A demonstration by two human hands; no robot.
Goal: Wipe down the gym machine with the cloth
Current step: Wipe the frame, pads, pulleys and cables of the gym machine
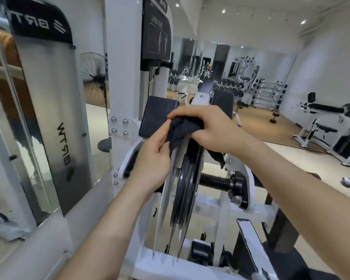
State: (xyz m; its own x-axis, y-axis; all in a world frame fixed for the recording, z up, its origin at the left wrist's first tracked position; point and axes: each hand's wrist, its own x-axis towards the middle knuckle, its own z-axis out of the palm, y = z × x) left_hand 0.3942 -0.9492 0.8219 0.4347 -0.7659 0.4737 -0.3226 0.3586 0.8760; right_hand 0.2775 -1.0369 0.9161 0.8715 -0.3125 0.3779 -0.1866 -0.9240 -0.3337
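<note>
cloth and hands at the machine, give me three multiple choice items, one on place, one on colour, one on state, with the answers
1. Where is the cloth?
A. lying on the floor
B. bunched at the top edge of the pulley wheel
C. hanging on the standing fan

2. What colour is the cloth?
A. white
B. yellow
C. dark, near black

3. What are the hands doing?
A. both are on the cloth
B. only the left is on it
C. both hang free of it

Answers: 1 B, the cloth sits crumpled on the upper rim of the wheel, with a tail hanging down on the right side. 2 C, it reads dark navy or black against the white machine frame. 3 A, the right hand grips over the top of the cloth while the left hand pinches its lower left edge.
</note>
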